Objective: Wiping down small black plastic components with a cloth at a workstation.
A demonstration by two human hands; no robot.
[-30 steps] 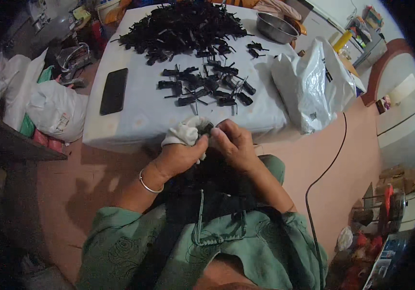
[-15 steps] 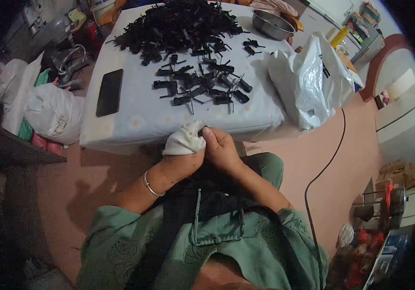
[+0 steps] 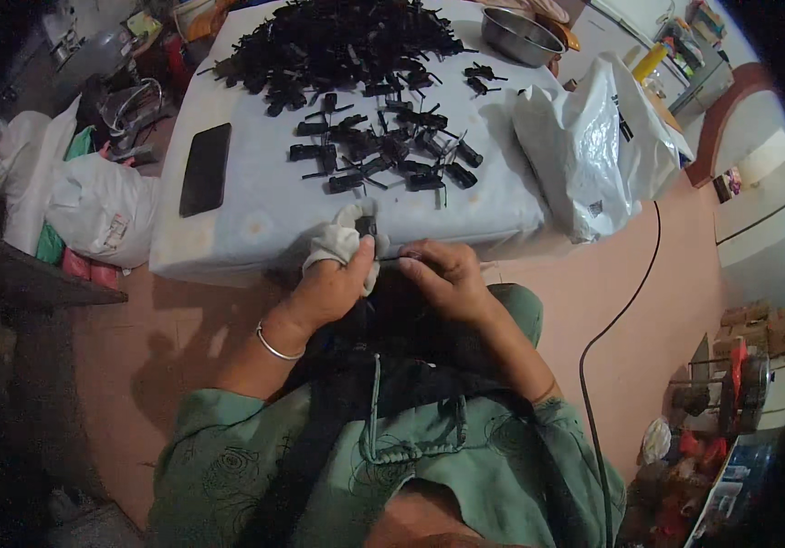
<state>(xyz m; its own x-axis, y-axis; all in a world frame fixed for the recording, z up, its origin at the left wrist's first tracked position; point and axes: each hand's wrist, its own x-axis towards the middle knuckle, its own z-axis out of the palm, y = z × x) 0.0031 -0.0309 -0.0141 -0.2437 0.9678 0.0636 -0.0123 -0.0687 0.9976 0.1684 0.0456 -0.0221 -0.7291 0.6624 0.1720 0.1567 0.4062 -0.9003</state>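
The right hand, against the left hand half a second ago, is now apart, fingers together, contents unclear. At frame centre, left fingers clamp the black part with white cloth, apparently supporting it alone.

Matt cloth, glossy plastic bag

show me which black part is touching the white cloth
The part in the left hand, held against the white cloth; the loose parts on the table all lie apart from that cloth.
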